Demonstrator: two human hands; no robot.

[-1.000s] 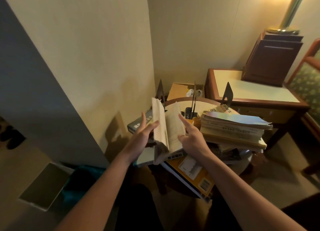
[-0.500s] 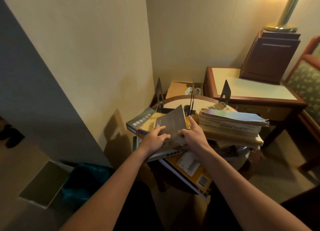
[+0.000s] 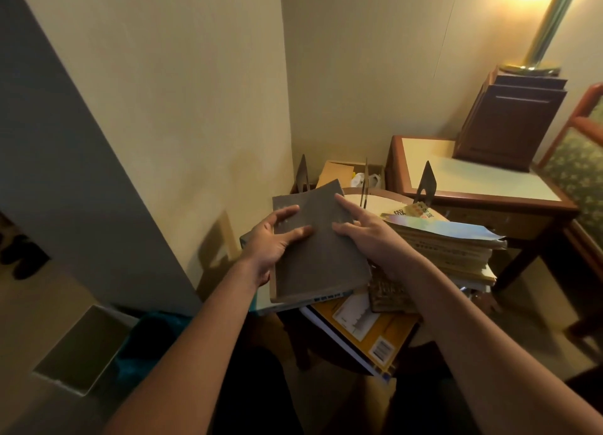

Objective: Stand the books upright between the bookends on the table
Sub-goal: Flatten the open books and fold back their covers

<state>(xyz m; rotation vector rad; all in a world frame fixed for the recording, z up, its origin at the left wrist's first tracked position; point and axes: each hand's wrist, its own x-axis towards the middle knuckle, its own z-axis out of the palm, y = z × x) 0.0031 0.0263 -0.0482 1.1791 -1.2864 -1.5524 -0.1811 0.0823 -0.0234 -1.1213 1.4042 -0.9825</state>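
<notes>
Head view: my left grip [image 3: 277, 238] and right grip [image 3: 368, 235] are each clamped on a side edge of the closed gray book [image 3: 319, 248], holding it shut above the flat book stack [image 3: 450, 248]. Beyond it, the bookends [image 3: 427, 184] wait on the round counter [image 3: 388, 199], with nothing upright between them yet.

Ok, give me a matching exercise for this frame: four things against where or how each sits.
Things: 1 grey book; 2 orange book; 3 shiny-topped stack; 4 right bookend.
States: a upright at the back of the table; b barcode showing, nearest the person; c held by left hand and right hand; d lying flat, right of the hands.
Pairs: 1-c, 2-b, 3-d, 4-a.
</notes>
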